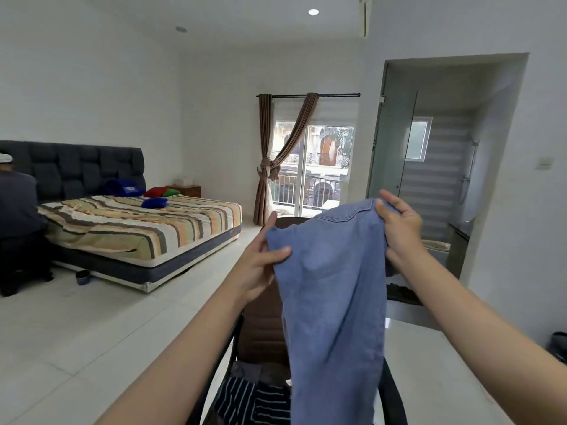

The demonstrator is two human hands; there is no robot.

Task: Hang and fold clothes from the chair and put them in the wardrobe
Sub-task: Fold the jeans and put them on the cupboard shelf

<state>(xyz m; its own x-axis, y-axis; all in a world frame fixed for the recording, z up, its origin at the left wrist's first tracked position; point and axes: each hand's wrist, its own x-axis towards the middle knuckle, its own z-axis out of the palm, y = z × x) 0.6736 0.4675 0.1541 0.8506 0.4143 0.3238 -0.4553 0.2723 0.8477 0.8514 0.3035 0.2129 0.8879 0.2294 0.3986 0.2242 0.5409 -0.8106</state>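
A blue denim garment (331,296) hangs in front of me, held up at chest height. My left hand (260,265) pinches its upper left edge with thumb over the cloth. My right hand (399,228) grips its upper right corner near the seam. Below the garment stands a brown chair (260,326) with a dark frame. On its seat lies a pile of clothes, among them a dark striped piece (245,400). The wardrobe is not in view.
A bed (144,231) with a striped sheet stands to the left, and a person in dark clothes (18,222) sits beside it. A curtained balcony door (306,167) is straight ahead. A glass bathroom door (395,142) opens at the right. White tile floor (92,332) surrounds the chair.
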